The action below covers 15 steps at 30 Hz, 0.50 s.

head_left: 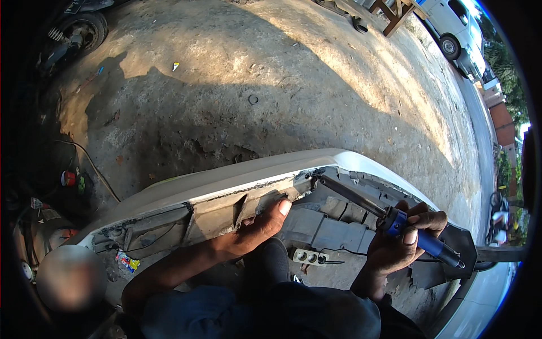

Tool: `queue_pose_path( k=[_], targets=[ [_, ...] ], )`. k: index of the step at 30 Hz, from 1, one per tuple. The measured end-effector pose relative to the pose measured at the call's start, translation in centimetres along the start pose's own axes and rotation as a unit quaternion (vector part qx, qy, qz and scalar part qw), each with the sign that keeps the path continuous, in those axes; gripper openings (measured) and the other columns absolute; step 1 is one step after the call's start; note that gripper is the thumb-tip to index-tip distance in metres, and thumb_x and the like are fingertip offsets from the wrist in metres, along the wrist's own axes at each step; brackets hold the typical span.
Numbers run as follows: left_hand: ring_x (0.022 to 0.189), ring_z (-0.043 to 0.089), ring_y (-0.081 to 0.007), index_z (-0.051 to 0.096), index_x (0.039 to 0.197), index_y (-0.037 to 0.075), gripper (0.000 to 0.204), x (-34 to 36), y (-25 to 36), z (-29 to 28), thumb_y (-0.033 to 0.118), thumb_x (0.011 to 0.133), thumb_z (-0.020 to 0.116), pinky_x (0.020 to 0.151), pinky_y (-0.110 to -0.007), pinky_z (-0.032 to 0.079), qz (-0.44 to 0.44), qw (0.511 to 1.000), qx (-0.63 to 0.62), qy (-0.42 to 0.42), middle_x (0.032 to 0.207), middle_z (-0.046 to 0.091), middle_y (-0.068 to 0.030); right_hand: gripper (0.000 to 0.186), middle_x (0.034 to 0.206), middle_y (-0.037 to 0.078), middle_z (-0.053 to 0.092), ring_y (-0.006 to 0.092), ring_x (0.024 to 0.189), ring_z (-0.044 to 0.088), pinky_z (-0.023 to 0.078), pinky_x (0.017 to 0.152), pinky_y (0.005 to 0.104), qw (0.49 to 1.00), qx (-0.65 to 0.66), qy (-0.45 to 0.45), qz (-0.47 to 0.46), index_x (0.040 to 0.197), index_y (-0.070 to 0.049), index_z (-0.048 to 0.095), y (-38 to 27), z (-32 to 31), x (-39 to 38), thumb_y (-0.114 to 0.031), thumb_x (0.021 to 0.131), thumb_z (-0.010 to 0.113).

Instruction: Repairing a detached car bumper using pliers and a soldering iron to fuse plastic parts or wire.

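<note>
A long white car bumper [243, 179] curves across in front of me, its grey ribbed inner side facing me. Dark, rough marks run along its inner edge. My left hand [261, 225] grips the inner side near the middle; its thumb shows on top while the other fingers are mostly hidden. In my right hand [403, 240] is a soldering iron [430, 248] with a blue handle and a long metal shaft. My fingers wrap round the handle. The shaft slants up to the left, and its tip is at the bumper's dark-marked inner corner; whether it touches, I cannot tell.
Below the bumper lies a white power strip [309, 257] with a black plug. Another person, blurred, is at lower left, near a red can [68, 178] and a cable [93, 164]. Farther off are a motorbike wheel [84, 31], a wooden bench [392, 16] and a van [451, 34].
</note>
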<state>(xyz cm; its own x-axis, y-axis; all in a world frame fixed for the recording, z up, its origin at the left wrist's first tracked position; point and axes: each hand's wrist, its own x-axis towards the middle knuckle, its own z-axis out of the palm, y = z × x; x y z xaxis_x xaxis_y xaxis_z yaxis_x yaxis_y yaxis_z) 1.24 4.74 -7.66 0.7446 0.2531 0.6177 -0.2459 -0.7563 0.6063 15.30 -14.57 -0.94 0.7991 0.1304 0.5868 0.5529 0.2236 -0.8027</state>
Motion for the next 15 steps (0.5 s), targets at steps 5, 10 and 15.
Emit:
queue_pose_path(
  k=[5,10,15],
  targets=[
    [0.099,0.068,-0.0224,0.066,0.118,0.015,0.028,1.1,0.9,0.4,0.011,0.090,0.070,0.085,-0.035,0.056,0.023,0.999,0.027,0.000,0.113,0.068,-0.0081,0.043,0.072,0.001,0.044,0.0081,0.063,0.042,0.045,0.064,0.0239,1.000,0.001,0.012,0.003,0.088,-0.007,0.045,0.3,-0.6,0.2,-0.032,0.080,0.079],
    [0.100,0.068,-0.0221,0.066,0.118,0.015,0.028,1.1,0.7,0.2,0.011,0.091,0.070,0.085,-0.035,0.056,0.042,0.998,0.045,0.008,0.114,0.068,-0.0078,0.042,0.074,0.001,0.045,0.0081,0.066,0.042,0.049,0.073,0.0253,1.000,-0.004,0.007,0.013,0.089,-0.007,0.045,0.4,-0.4,0.0,-0.032,0.081,0.078],
    [0.100,0.068,-0.0218,0.066,0.118,0.014,0.028,1.3,1.0,-0.1,0.011,0.091,0.070,0.086,-0.035,0.056,0.061,0.996,0.071,0.011,0.114,0.068,-0.0075,0.041,0.076,0.000,0.044,0.0081,0.068,0.042,0.050,0.074,0.0249,1.000,-0.008,0.016,0.013,0.088,-0.007,0.044,0.5,-0.5,0.0,-0.031,0.082,0.077]
  ],
)
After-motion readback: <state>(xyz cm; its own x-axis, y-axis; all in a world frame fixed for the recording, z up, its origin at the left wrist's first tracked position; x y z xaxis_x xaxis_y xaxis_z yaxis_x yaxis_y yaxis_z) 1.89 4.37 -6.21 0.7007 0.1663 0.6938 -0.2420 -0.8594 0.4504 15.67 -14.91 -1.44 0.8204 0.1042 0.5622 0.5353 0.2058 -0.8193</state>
